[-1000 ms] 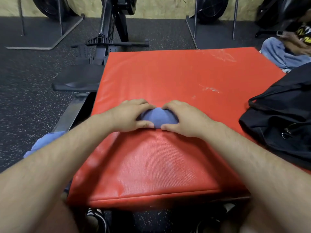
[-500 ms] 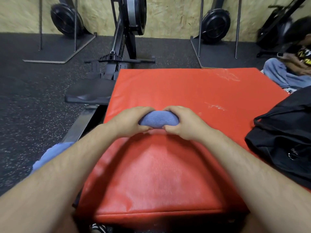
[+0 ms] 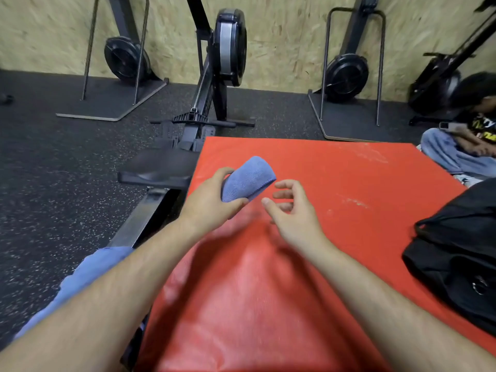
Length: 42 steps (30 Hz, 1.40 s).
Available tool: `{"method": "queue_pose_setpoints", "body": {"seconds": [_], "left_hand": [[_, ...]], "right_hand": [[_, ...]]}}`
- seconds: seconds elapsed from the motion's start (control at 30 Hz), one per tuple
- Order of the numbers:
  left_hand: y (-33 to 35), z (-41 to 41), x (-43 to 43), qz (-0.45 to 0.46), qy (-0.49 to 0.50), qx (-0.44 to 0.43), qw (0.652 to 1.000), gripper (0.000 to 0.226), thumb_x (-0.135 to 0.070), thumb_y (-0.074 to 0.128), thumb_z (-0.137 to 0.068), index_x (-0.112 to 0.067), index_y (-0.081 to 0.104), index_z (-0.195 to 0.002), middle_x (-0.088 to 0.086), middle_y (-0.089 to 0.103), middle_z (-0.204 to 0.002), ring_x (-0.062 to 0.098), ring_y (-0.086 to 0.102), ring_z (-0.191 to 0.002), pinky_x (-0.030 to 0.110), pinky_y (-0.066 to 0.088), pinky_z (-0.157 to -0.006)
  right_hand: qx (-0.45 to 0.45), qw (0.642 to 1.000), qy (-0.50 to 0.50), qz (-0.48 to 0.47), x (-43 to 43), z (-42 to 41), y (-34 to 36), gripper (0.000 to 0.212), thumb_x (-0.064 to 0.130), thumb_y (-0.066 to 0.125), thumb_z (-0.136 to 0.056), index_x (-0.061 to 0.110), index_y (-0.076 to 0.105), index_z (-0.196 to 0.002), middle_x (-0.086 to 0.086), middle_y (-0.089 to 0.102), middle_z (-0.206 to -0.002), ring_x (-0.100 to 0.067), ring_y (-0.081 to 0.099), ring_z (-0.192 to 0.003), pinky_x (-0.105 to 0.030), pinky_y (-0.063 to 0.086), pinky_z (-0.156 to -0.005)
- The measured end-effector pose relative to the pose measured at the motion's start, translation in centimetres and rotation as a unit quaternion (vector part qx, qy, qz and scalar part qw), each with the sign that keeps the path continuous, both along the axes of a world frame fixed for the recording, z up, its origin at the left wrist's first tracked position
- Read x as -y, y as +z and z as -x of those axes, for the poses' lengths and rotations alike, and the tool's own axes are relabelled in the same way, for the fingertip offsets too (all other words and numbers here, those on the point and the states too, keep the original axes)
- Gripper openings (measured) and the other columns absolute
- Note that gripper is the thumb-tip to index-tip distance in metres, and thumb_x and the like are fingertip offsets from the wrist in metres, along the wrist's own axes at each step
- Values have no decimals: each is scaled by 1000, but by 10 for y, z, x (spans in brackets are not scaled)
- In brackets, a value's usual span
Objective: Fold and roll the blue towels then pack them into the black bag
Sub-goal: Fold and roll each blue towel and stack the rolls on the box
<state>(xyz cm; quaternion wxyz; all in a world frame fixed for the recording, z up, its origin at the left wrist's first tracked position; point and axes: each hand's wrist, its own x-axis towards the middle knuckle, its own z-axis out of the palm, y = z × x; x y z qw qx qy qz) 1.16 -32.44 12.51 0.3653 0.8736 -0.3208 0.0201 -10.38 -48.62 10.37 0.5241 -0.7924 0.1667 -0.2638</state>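
Note:
A rolled blue towel (image 3: 248, 179) is lifted above the red mat (image 3: 349, 200), and my left hand (image 3: 212, 202) grips its near end with thumb and fingers. Just to the right of the roll my right hand (image 3: 292, 210) hovers with loosely curled fingers, holding nothing and not touching the towel. The black bag (image 3: 456, 259) lies on the mat's right edge, an arm's length from my right hand. More blue cloth (image 3: 88, 275) shows below my left forearm at the left, partly hidden.
A rowing machine (image 3: 204, 114) with its seat rail runs along the mat's left side on the dark speckled floor. Other machines stand against the chipboard wall. A person (image 3: 464, 146) sits on the floor at the far right behind the bag.
Both hands held the roll on the mat before. Now my right hand has let go and moved right, and my left hand has lifted the roll off the mat. The view tilted up.

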Motion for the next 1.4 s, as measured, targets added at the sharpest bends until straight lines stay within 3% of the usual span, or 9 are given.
{"method": "queue_pose_setpoints", "body": {"seconds": [0.13,0.33,0.5,0.63,0.83,0.97,1.1,1.23,1.4], "left_hand": [[6,-7,9,69,39,-74,994,63,-50,77,-77,-33,49,-130,-12,65,-97,12,62,-85,27,45,-67],[7,-31,10,183,66,-200,960,48,-39,81,-77,-27,53,-115,-4,72,-85,11,68,-64,25,52,-56],[2,-62,7,240,38,-307,920,33,-35,75,-86,-17,62,-111,5,71,-93,11,66,-66,23,49,-53],[-21,-83,9,152,77,-172,970,52,-47,69,-86,-33,56,-135,-2,46,-123,13,56,-105,24,44,-97],[-34,-107,22,251,29,-270,929,48,-41,58,-93,-21,57,-136,-2,69,-123,11,66,-108,34,50,-99],[-36,-128,33,255,11,-321,912,51,-52,61,-86,-17,66,-123,4,75,-112,22,71,-106,48,52,-100],[-42,-153,46,201,33,-312,928,60,-60,47,-88,-21,61,-132,2,71,-122,19,67,-113,47,48,-106],[-69,-154,45,35,107,-224,968,62,-45,44,-102,-14,33,-154,18,39,-152,31,35,-143,42,27,-119],[-68,-158,47,80,67,-197,975,51,-41,42,-95,-14,57,-135,11,61,-133,27,56,-125,41,41,-108]], "right_hand": [[-35,993,43,-107,-27,-37,13,32,43,70,-80,41,56,-108,0,62,-112,-17,68,-94,-53,56,-88],[-3,971,30,-236,-38,-93,28,27,10,62,-92,24,48,-110,-14,62,-101,-24,66,-75,-47,58,-74],[-38,924,70,-373,-28,-125,33,51,11,69,-90,13,37,-130,-9,69,-97,-25,70,-74,-52,58,-81],[-89,966,-2,-243,-27,-152,25,50,17,76,-80,16,45,-120,-12,69,-102,-20,68,-76,-39,58,-70],[-74,982,-16,-175,-20,-186,16,7,15,60,-90,19,59,-96,4,63,-91,-16,60,-88,-32,51,-80],[-52,993,9,-105,-13,-196,8,34,7,54,-76,26,62,-103,-2,66,-114,-19,65,-100,-41,53,-97],[-44,996,-25,-78,-8,-210,2,54,7,61,-80,22,51,-131,4,54,-121,-9,59,-85,-11,44,-68],[-156,987,6,-23,-13,-218,-38,43,18,61,-91,13,55,-133,-5,64,-125,-21,62,-102,-28,48,-85],[-106,993,-23,-50,-17,-227,-48,43,20,58,-94,13,55,-136,-7,62,-133,-22,61,-118,-38,47,-102]]}}
